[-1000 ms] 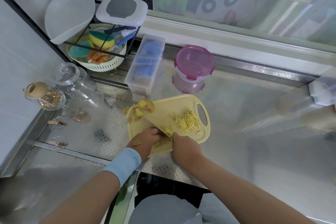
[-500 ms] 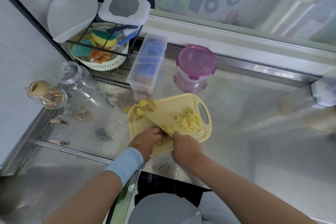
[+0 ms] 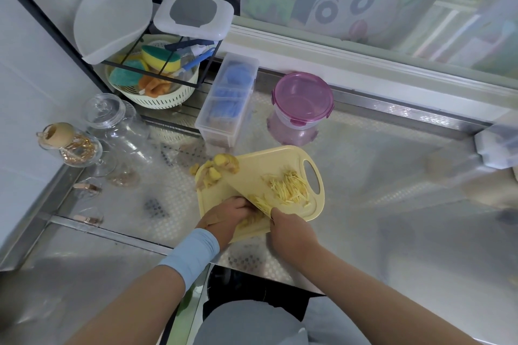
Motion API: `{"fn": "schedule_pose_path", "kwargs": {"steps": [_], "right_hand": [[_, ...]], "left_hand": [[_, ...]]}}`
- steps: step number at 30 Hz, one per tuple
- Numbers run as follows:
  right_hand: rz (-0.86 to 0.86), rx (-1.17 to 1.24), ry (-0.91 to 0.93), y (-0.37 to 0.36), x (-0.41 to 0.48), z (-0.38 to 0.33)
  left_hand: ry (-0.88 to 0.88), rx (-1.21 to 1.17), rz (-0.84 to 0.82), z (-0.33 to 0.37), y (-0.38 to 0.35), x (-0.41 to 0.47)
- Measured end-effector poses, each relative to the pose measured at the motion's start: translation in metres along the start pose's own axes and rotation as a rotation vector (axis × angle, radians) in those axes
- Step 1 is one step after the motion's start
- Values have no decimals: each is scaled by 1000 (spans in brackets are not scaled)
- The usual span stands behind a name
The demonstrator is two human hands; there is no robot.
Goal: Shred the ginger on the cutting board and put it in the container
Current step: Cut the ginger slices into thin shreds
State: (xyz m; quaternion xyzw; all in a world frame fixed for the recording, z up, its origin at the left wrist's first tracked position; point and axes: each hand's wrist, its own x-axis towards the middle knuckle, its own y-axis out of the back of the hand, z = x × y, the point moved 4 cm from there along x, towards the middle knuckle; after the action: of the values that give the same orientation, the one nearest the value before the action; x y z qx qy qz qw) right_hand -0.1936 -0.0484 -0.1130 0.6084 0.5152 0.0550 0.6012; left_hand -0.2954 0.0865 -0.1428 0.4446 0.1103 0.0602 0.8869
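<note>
Ginger point(image 3: 250, 222) pinched under left grip point(image 3: 225, 214); right grip point(image 3: 290, 231) tight round knife point(image 3: 246, 185) — just alongside

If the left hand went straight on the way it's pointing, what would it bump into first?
Probably the blade of the yellow knife that the right hand holds, just past the fingertips of the left hand. The shredded ginger lies beyond it. Depth is hard to judge.

Two hands at the near edge: left hand point(image 3: 224, 217), right hand point(image 3: 288, 230). One cutting board point(image 3: 280, 159), one knife point(image 3: 249, 193), ginger point(image 3: 288, 189) in one shredded heap. Far: one pink-lidded container point(image 3: 302, 99), one clear box point(image 3: 227, 98), one basket point(image 3: 159, 96). Left: two jars, a glass-lidded jar point(image 3: 112, 120) and a corked jar point(image 3: 70, 144).
</note>
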Motion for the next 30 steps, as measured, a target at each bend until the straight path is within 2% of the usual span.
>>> {"fn": "schedule_pose_path", "kwargs": {"steps": [5,12,30], "right_hand": [[7,18,-2,1,4,-2],[14,29,3,-1,4,-1],[45,-39,-9,-5,-16,15]], "left_hand": [[-75,42,68,3,2,-4],[-92,89,92,6,-1,-11],[-66,49,56,-2,-1,-8]]}}
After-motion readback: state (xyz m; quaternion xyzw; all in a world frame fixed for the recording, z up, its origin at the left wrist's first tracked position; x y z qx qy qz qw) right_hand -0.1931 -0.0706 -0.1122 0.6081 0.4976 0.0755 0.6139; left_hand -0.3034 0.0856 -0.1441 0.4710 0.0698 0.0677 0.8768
